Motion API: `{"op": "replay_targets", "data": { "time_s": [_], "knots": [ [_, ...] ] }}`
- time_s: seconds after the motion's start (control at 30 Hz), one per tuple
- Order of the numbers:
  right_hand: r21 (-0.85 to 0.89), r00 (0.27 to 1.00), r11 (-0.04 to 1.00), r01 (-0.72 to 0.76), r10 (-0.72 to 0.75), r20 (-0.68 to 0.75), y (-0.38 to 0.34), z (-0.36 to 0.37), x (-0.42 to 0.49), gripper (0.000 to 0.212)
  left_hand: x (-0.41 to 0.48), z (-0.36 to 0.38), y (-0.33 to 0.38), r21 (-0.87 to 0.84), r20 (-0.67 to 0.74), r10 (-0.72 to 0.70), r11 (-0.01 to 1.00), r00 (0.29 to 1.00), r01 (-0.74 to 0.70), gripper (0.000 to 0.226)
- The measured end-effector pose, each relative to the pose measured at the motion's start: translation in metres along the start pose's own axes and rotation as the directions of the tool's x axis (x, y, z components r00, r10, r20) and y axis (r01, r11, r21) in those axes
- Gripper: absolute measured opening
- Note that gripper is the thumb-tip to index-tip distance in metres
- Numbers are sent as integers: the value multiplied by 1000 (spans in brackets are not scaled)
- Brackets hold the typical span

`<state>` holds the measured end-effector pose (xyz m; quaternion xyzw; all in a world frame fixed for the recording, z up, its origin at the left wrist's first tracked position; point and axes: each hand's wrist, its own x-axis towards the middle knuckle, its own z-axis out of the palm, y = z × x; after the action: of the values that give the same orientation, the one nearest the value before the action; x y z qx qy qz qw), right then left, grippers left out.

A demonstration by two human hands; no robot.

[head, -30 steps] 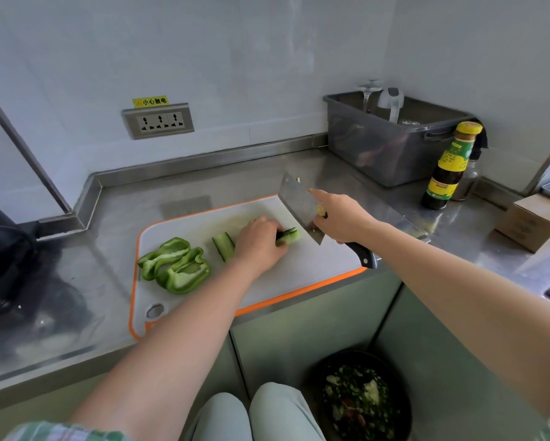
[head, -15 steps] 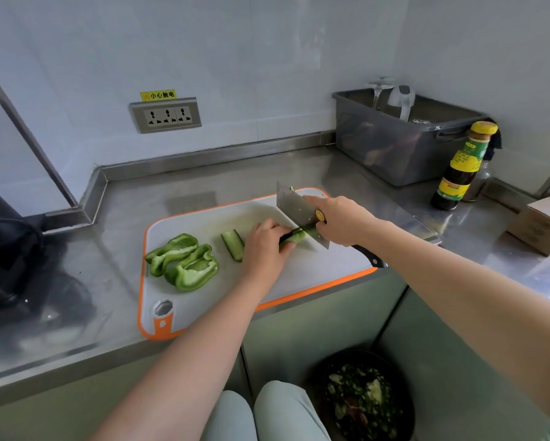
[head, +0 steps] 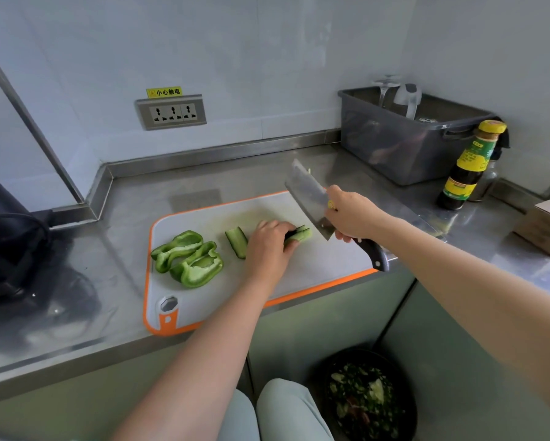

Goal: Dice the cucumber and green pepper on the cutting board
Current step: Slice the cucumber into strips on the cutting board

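Observation:
A white cutting board [head: 315,268] with an orange rim lies on the steel counter. My left hand [head: 267,246] presses down on cucumber strips [head: 300,234], fingers curled over them; only their right end shows. A separate cucumber piece [head: 237,241] lies just left of that hand. Two green pepper halves [head: 189,258] lie at the board's left. My right hand [head: 353,214] grips a cleaver [head: 308,198] by its black handle, the blade raised above the board just right of the cucumber end.
A grey plastic tub [head: 407,144] stands at the back right with a dark sauce bottle [head: 469,165] beside it. A cardboard box [head: 544,224] sits at the far right. A bin of green scraps [head: 365,399] stands on the floor below. A wall socket [head: 171,112] is behind the board.
The cleaver came down onto the cucumber end half a second ago and has lifted again. My left hand has stayed on the strips.

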<state>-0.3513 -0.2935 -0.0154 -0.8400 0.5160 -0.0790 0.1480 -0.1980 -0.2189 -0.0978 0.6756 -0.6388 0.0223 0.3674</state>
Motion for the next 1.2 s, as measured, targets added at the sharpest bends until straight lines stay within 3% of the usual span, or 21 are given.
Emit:
{"op": "replay_targets", "data": {
  "time_s": [0.1, 0.27, 0.5, 0.63, 0.87, 1.07, 1.2],
  "knots": [
    [-92, 998, 995, -28, 33, 53, -3, -1, -2, 17, -1, 0, -1, -4, -16, 12, 1000, 1000, -12, 19],
    [-66, 992, 995, -74, 80, 99, -7, 4, -5, 15, -1, -2, 0, 18, -23, 17, 1000, 1000, -17, 22],
    [-44, 1000, 999, 29, -29, 2, -11, -11, -8, 35, 0, 2, -1, 43, -33, 18, 999, 999, -17, 27],
    [-154, 998, 986, 59, -59, 7, -13, -9, -12, 32, 0, 3, -2, 20, -45, 25, 1000, 999, -24, 13],
    [-218, 997, 973, 77, -78, 5, -17, -6, -10, 34, -1, 1, -1, -10, -46, 8, 1000, 999, -8, 15],
    [-157, 998, 987, 45, -51, -35, -19, 10, -8, 32, -2, 1, -2, 0, -37, 11, 1000, 999, -11, 14],
    [-101, 995, 995, 21, -31, -96, -19, 20, -4, 42, -2, 0, -2, 3, -37, 11, 1000, 999, -11, 14]
  ]
}}
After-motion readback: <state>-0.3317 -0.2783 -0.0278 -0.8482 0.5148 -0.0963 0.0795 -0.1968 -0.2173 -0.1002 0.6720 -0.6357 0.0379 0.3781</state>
